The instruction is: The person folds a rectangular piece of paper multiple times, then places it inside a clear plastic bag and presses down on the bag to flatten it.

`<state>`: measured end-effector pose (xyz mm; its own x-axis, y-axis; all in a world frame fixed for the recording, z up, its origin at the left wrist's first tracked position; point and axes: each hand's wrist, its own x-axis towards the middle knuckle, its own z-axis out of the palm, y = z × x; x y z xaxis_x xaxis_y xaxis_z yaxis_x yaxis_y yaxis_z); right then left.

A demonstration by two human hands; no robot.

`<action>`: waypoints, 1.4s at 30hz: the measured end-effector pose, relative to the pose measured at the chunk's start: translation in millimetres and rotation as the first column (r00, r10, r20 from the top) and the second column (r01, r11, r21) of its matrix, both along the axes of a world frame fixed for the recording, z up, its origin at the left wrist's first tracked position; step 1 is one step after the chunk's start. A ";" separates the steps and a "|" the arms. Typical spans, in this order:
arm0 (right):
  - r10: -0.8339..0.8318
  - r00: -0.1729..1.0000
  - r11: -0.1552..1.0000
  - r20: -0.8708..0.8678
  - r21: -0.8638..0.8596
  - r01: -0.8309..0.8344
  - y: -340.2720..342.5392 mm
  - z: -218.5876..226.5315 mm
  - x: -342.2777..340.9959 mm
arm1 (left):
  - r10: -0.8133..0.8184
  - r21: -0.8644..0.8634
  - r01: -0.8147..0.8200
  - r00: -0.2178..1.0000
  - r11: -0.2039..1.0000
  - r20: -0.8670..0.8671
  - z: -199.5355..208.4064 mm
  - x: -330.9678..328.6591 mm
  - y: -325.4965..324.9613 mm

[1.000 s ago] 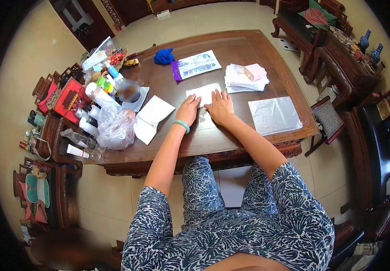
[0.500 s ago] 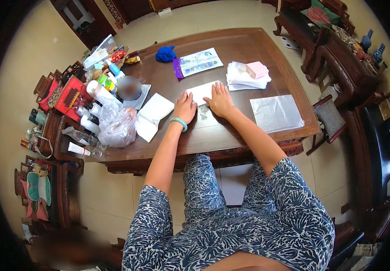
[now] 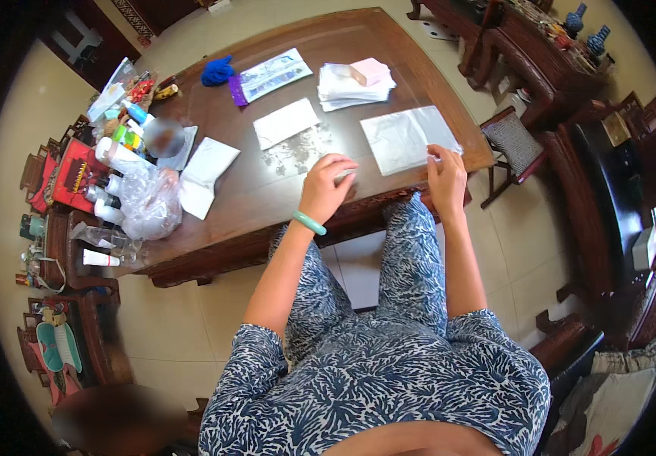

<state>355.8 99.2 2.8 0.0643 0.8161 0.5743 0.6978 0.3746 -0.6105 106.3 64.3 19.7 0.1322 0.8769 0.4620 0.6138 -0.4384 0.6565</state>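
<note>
My right hand point(image 3: 446, 181) is at the near right corner of a flat clear plastic sheet point(image 3: 398, 138), with its bent fingertips pinched at the edge. My left hand point(image 3: 329, 187) hovers over the table's near edge, fingers loosely curled, thumb apart, nothing in it. A jade-green bangle point(image 3: 309, 223) circles the left wrist. Beyond that hand lies a folded white paper sheet point(image 3: 286, 123), with wet-looking patches point(image 3: 297, 154) on the tabletop just in front of it. A stack of white sheets point(image 3: 350, 91) carries a pink block point(image 3: 370, 71).
The dark wooden table point(image 3: 244, 216) holds a purple-and-white packet point(image 3: 275, 74), a blue cloth bundle point(image 3: 218, 71) and a creased white sheet point(image 3: 208, 173). Bottles and a clear plastic bag point(image 3: 151, 207) crowd its left side. A woven-seat chair point(image 3: 516, 144) stands at the right.
Both hands have lifted off the folded white paper. My right hand has moved right to the plastic sheet, the left back toward the near edge. The view has shifted to the right.
</note>
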 end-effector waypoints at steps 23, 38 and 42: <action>-0.173 0.923 0.917 0.345 -0.286 0.279 78.3 -24.2 60.0 | -0.142 0.163 0.168 0.977 0.972 -0.161 -44.2 60.4 30.9; -0.181 0.949 0.864 0.257 -0.419 0.278 71.6 -10.1 70.5 | -0.158 0.161 0.174 0.981 0.971 -0.110 -52.0 58.2 33.0; -0.171 0.935 0.892 0.312 -0.353 0.281 82.8 -13.9 74.6 | -0.153 0.168 0.169 0.983 0.971 -0.101 -50.1 58.7 32.2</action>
